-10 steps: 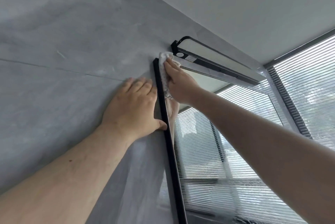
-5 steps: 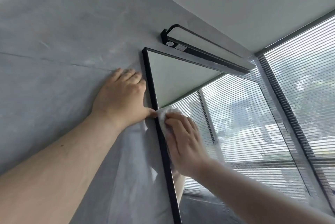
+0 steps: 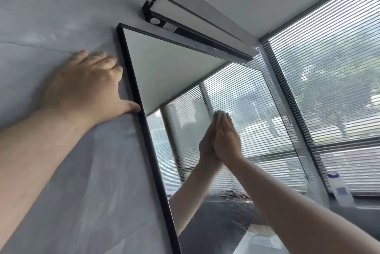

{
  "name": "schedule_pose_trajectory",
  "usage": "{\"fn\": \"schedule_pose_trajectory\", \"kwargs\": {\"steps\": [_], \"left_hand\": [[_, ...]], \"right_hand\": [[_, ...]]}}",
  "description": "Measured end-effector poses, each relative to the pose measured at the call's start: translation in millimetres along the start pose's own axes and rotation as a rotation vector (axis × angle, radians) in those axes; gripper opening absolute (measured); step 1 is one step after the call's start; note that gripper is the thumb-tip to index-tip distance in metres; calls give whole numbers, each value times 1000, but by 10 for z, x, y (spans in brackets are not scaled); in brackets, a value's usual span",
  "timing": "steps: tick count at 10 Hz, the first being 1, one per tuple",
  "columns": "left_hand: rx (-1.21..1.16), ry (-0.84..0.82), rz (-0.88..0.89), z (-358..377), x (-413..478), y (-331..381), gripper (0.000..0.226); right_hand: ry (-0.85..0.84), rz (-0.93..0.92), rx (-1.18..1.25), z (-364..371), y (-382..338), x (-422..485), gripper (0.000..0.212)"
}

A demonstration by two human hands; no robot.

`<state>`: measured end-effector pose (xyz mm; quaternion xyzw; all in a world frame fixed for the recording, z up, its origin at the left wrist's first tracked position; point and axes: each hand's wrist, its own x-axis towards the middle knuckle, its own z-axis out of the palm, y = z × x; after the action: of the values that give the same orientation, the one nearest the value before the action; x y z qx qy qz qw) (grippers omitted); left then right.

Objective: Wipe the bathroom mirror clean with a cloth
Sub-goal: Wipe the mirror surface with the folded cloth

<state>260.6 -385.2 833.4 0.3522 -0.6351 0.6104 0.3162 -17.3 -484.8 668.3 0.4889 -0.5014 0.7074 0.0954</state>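
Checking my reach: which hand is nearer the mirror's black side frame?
Left. The left hand rests on the wall, thumb touching the frame; the right hand presses the mirror farther in.

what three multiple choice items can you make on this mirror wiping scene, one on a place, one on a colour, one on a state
1. Where does the left hand rest?
A. on the grey wall beside the mirror's frame
B. on the ceiling
C. on a door handle

2. What colour is the mirror's frame?
A. white
B. black
C. gold

3. How is the right hand?
A. curled in a fist
B. hanging loose, off the glass
C. flat, fingers straight, against the mirror glass

Answers: 1 A, its palm lies on the wall with the thumb at the frame; 2 B, the edge strip is black; 3 C, the hand meets its own reflection.
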Motion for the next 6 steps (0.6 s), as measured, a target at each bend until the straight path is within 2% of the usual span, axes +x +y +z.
{"fn": "schedule_pose_trajectory", "kwargs": {"steps": [1, 2, 3, 4, 5, 6], "left_hand": [[-1, 4, 9, 1, 2, 12, 97], [-11, 16, 6, -31, 5, 23, 97], [-9, 13, 6, -39, 0, 14, 99], [-15, 7, 2, -46, -7, 10, 100], [-17, 5, 8, -64, -24, 8, 98], [-18, -26, 73, -60, -70, 62, 79]], "right_hand": [[35, 273, 198, -52, 569, 66, 59], [46, 356, 299, -88, 660, 153, 63], [-57, 226, 233, -150, 217, 87, 72], [-75, -41, 128, -64, -329, -27, 52], [-127, -281, 61, 110, -717, -218, 50], [-96, -463, 16, 150, -830, -392, 54]]}}
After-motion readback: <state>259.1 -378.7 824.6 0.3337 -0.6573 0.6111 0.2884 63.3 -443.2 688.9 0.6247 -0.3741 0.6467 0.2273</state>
